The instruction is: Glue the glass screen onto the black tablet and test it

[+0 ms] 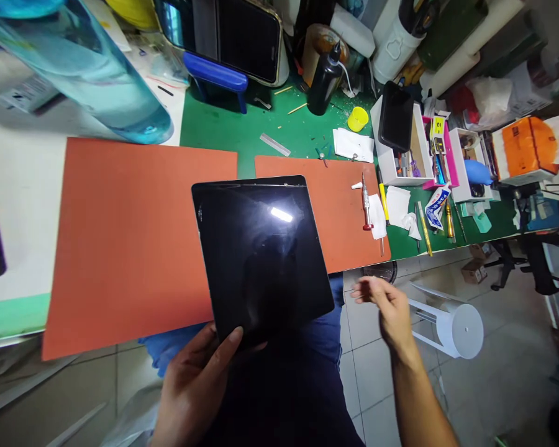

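A black tablet (pixel 265 261) with a glossy dark screen is tilted up over the table's front edge, with a bright reflection near its top. My left hand (pixel 205 366) grips its lower left corner, the thumb on the screen side and the other fingers mostly hidden behind. To the right of the tablet and apart from it, my right hand (pixel 384 307) hangs over the floor, fingers loosely bent and nothing visible in it. Behind the tablet lie two orange mats, a larger left mat (pixel 130 236) and a smaller right mat (pixel 347 205).
A screwdriver (pixel 366 202) and a yellow pen (pixel 382 195) lie at the right. Behind them stand a white tray (pixel 412 167) with a phone (pixel 396 117) on it and a black bottle (pixel 325 81). A blue bottle (pixel 97 74) leans in at upper left; a white stool (pixel 466 330) stands below right.
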A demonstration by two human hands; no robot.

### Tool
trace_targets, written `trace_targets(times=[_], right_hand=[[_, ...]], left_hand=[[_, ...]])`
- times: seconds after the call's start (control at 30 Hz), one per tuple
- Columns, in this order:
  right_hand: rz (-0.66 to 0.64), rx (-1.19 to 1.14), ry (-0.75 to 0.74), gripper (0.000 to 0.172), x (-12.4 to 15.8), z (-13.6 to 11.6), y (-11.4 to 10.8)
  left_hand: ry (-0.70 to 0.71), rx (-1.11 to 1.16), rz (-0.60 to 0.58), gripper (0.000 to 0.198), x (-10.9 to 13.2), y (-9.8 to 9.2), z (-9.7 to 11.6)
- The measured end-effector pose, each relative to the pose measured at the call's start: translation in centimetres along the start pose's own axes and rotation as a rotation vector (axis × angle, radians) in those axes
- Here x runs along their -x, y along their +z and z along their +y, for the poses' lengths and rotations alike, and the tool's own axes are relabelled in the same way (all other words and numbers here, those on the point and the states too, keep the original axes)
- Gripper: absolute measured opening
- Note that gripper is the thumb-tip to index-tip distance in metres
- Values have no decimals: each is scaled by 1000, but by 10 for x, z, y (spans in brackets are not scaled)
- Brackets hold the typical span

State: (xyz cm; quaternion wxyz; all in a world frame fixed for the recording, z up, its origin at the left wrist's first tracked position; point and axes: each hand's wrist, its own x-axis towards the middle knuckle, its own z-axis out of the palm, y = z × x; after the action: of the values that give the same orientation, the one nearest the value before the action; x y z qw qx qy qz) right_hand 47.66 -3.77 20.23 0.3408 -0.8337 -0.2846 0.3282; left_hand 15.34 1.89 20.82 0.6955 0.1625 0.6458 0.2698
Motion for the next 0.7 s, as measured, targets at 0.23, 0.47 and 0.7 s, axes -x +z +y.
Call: trace_targets(times=[0.23,0.47,0.7], right_hand=[[-312,-312,164,43,25,-69,54],[-59,-202,218,50,23,-20,-9],[-209,-304,136,46,29,-41,20]], left_hand=[[-46,-116,60,46,-1,-4,0],[-51,-10,-8,44,-2,-6,-4],[19,-59,26,47,4,5,3]])
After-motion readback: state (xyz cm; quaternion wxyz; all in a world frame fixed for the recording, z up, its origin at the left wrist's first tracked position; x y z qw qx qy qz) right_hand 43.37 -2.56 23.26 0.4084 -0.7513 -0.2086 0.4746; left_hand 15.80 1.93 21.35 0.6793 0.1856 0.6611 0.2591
